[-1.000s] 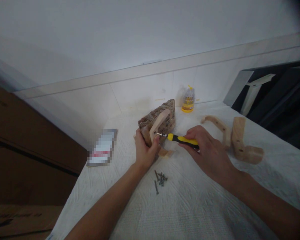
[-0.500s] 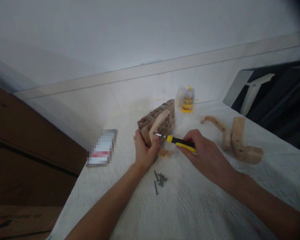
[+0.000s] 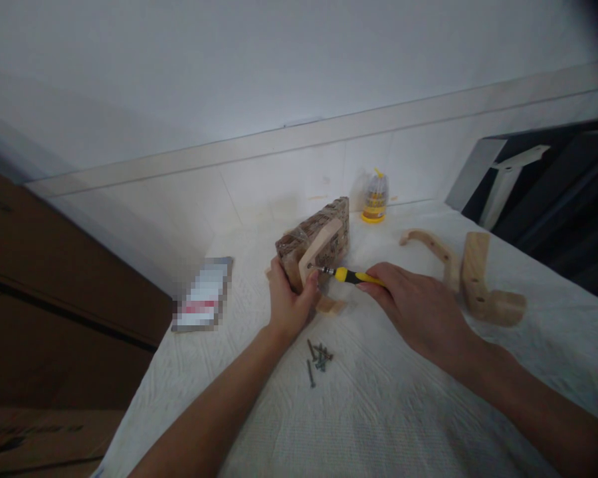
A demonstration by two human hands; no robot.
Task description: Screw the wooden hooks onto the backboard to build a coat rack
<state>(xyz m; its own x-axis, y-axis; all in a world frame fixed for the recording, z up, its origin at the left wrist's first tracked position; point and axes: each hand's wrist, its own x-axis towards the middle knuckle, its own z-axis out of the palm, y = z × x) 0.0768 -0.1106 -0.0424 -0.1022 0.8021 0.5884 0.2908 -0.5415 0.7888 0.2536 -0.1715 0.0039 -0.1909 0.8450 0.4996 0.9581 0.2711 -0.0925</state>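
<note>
My left hand (image 3: 292, 302) grips the near end of a pale wooden bracket (image 3: 321, 242), its thumb pressed against the wood. Behind the bracket stands a brown block wrapped in clear film and tape (image 3: 303, 234). My right hand (image 3: 413, 305) is closed round the yellow-and-black handle of a screwdriver (image 3: 351, 275). The screwdriver's metal tip meets the bracket at a hole near the left thumb; whether a screw sits there is too small to tell. Several loose screws (image 3: 320, 357) lie on the white cloth below the hands. A small wooden piece (image 3: 329, 305) lies beside the left hand.
To the right lie a curved wooden piece (image 3: 431, 247) and an angled wooden piece (image 3: 478, 285). A yellow-based clear case (image 3: 373, 199) stands by the wall. A flat pixelated packet (image 3: 202, 295) lies at left. Cardboard boxes (image 3: 54, 299) stand beyond the left edge of the white cloth (image 3: 259, 425).
My right hand has turned on the screwdriver, and the handle now shows a different face and lies flatter. My left hand and the bracket have hardly moved.
</note>
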